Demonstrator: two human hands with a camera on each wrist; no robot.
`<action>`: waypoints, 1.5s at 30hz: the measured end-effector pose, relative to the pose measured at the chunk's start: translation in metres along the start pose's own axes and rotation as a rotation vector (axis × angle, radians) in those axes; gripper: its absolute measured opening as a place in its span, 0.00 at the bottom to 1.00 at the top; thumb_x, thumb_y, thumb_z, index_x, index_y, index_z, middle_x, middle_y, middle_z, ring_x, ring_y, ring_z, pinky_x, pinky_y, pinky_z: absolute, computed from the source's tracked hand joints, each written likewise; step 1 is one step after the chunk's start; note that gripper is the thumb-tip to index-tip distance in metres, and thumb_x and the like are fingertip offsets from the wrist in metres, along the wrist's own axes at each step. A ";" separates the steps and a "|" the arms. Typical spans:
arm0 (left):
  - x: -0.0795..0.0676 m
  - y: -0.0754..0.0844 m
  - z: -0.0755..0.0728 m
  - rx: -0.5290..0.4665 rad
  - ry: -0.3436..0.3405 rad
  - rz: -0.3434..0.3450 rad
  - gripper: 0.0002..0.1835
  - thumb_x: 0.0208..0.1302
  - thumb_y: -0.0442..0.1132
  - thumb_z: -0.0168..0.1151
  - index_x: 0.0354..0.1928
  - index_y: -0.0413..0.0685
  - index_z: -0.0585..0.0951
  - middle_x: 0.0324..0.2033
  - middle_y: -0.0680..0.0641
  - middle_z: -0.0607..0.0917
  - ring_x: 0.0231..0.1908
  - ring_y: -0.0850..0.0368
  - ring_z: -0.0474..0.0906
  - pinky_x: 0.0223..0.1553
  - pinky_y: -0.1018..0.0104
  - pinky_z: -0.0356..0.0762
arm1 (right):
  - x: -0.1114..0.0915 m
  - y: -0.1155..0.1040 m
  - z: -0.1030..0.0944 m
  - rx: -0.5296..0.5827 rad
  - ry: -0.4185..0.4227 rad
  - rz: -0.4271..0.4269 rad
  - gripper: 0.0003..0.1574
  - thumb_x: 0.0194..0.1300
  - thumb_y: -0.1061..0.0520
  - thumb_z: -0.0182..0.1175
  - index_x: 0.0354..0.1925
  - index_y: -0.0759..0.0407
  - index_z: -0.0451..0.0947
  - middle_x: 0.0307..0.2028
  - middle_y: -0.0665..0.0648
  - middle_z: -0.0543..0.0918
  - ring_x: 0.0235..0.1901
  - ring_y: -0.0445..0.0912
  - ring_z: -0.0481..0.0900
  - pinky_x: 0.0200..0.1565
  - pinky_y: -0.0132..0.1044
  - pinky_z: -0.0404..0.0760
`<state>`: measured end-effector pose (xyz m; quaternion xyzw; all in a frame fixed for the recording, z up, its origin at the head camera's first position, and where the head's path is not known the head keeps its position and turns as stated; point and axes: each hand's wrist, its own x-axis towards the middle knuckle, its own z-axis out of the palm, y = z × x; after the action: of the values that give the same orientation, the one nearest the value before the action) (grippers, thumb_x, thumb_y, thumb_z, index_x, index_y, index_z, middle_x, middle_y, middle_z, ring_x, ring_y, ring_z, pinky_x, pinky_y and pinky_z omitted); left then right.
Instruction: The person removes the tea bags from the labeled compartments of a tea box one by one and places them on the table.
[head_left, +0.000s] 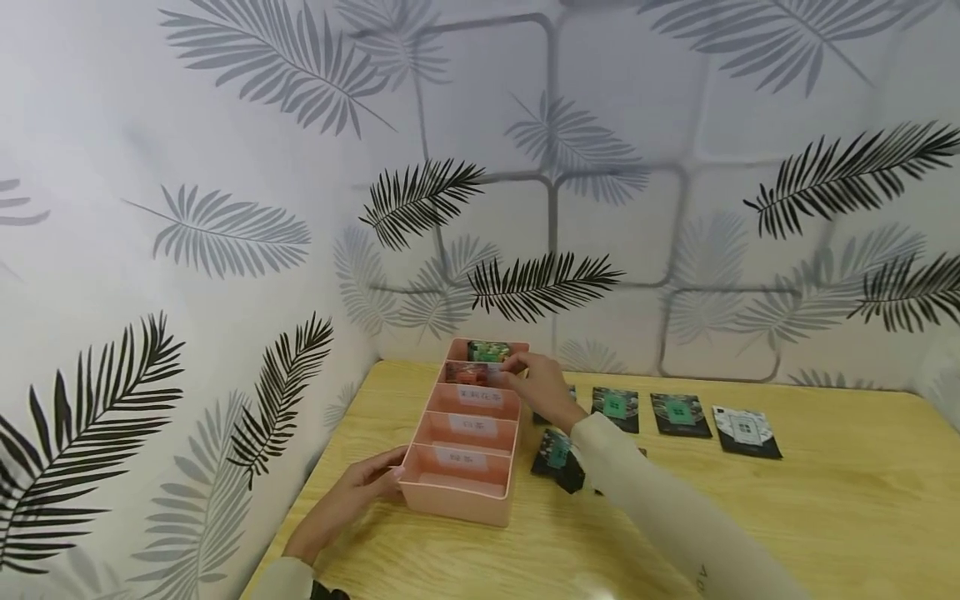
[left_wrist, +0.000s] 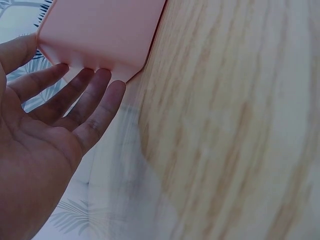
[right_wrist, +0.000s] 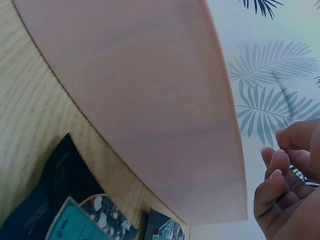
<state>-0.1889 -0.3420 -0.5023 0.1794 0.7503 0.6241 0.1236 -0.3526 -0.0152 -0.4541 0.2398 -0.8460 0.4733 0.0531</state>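
A long pink box (head_left: pixel 457 500) with several compartments stands on the table, white labels on its dividers. My left hand (head_left: pixel 367 490) holds its near left corner; in the left wrist view the fingertips press one wall, the thumb at the edge. Over the second compartment from the back, my right hand (head_left: pixel 542 385) has thumb and fingers brought together. A red and dark packet (head_left: pixel 467 373) sits there, left of those fingertips. Whether they pinch anything is unclear; in the right wrist view the curled fingers (right_wrist: pixel 275 187) show nothing between them. A green packet (head_left: pixel 487 352) occupies the rearmost compartment.
Right of the box lie several dark packets with green labels, such as one crumpled packet (head_left: pixel 557 458) beside the right sleeve and another flat packet (head_left: pixel 680 414). A black and white packet (head_left: pixel 746 432) lies farthest right. Leaf-patterned walls (head_left: pixel 615 333) bound the table (head_left: pixel 825 500) behind and left.
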 end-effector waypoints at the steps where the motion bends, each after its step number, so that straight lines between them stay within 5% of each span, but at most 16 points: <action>1: -0.001 -0.001 0.000 -0.005 -0.003 -0.001 0.27 0.84 0.39 0.46 0.80 0.44 0.60 0.74 0.35 0.66 0.61 0.49 0.79 0.60 0.46 0.77 | 0.001 -0.001 0.002 0.005 -0.005 0.005 0.12 0.75 0.56 0.61 0.50 0.61 0.86 0.45 0.53 0.87 0.34 0.46 0.82 0.36 0.42 0.83; 5: -0.003 -0.002 -0.002 -0.008 0.008 -0.011 0.27 0.84 0.39 0.46 0.80 0.44 0.61 0.74 0.36 0.66 0.61 0.48 0.79 0.60 0.47 0.78 | 0.006 -0.005 0.009 0.040 -0.032 0.025 0.12 0.74 0.57 0.64 0.50 0.61 0.85 0.45 0.53 0.87 0.41 0.47 0.85 0.44 0.46 0.85; 16: 0.001 0.001 -0.001 0.020 0.017 -0.008 0.27 0.84 0.40 0.47 0.79 0.45 0.62 0.74 0.38 0.67 0.63 0.49 0.77 0.62 0.52 0.77 | 0.025 -0.012 0.018 -0.056 -0.043 0.077 0.11 0.71 0.59 0.66 0.49 0.62 0.85 0.43 0.57 0.88 0.44 0.52 0.86 0.48 0.50 0.84; 37: 0.001 0.002 0.000 0.040 0.055 -0.038 0.29 0.83 0.43 0.49 0.81 0.50 0.61 0.72 0.36 0.70 0.66 0.39 0.72 0.61 0.53 0.78 | 0.051 -0.015 0.031 -0.269 -0.133 0.147 0.09 0.69 0.58 0.68 0.46 0.59 0.85 0.42 0.57 0.88 0.41 0.50 0.86 0.41 0.47 0.86; 45: 0.000 0.000 -0.002 0.036 0.032 -0.020 0.29 0.83 0.42 0.49 0.81 0.50 0.59 0.77 0.40 0.62 0.70 0.39 0.68 0.63 0.52 0.76 | 0.050 -0.013 0.033 -0.188 -0.130 0.078 0.11 0.69 0.62 0.67 0.49 0.63 0.84 0.42 0.60 0.87 0.40 0.52 0.86 0.41 0.47 0.86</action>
<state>-0.1898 -0.3437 -0.5018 0.1640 0.7651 0.6120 0.1144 -0.3859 -0.0664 -0.4460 0.2311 -0.8969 0.3769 0.0019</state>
